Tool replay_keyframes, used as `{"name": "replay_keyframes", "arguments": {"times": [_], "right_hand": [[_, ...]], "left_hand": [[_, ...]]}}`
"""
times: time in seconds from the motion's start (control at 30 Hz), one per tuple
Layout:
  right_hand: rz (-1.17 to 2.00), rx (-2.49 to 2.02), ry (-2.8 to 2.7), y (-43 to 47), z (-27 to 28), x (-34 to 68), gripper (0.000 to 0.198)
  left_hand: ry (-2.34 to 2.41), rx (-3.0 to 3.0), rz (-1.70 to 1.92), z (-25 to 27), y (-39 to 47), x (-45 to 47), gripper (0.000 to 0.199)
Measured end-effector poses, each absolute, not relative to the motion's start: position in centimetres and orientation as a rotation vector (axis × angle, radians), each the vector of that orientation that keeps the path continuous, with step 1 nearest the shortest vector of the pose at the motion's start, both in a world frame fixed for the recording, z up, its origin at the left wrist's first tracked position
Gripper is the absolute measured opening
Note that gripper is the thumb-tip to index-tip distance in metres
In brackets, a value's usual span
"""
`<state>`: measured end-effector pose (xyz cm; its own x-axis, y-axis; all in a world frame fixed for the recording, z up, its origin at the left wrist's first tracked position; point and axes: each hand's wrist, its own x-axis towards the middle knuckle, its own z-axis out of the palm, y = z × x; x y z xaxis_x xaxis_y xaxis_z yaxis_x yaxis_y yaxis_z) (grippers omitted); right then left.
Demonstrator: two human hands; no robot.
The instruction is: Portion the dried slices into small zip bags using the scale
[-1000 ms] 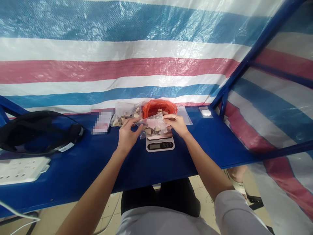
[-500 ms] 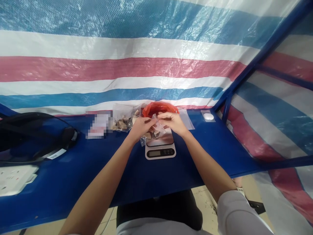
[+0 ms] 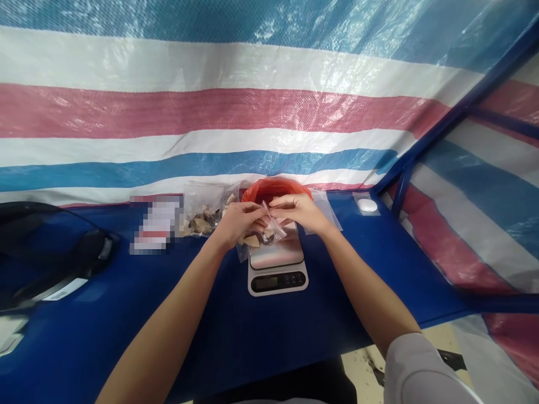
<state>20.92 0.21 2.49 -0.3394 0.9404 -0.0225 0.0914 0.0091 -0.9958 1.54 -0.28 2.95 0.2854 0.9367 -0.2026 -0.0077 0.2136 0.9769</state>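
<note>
Between my two hands is a clear zip bag (image 3: 273, 229) with brown and pale dried pieces in its lower part. My left hand (image 3: 240, 221) pinches the bag's top edge from the left. From the right, my right hand (image 3: 301, 210) pinches the same edge, its fingers close to the left ones. The bag hangs over the steel plate of a white kitchen scale (image 3: 278, 285), whose display looks blank. Just behind my hands sits an open red plastic bag (image 3: 275, 185); what it holds is hidden.
Filled clear bags of dried pieces (image 3: 201, 220) lie left of my hands. Flat clear bags (image 3: 330, 210) lie to the right, near a round white object (image 3: 367, 205). A black strapped item (image 3: 84, 247) rests at the left of the blue table (image 3: 337, 325). Striped sheeting rises behind.
The view has shifted closer to the table. Both hands stay at the bag's top edge, fingers slightly moved along it, and the bag hangs a little differently over the scale.
</note>
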Motion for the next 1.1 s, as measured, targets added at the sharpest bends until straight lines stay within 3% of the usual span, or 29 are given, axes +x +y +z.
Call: {"name": "replay_keyframes", "arguments": {"times": [0.27, 0.7, 1.1], "right_hand": [[1.273, -1.257, -1.896, 0.2, 3.9, 21.4, 0.015], [1.21, -1.203, -1.985, 0.5, 3.3, 21.3, 0.017], [1.154, -1.306, -1.794, 0.9, 3.3, 22.3, 0.012]], "left_hand": [[1.088, 1.12, 0.921, 2.3, -0.4, 2.1, 0.027], [1.073, 1.122, 0.849, 2.3, -0.5, 2.0, 0.039], [1.189, 1.352, 0.837, 3.0, -0.2, 0.5, 0.019]]}}
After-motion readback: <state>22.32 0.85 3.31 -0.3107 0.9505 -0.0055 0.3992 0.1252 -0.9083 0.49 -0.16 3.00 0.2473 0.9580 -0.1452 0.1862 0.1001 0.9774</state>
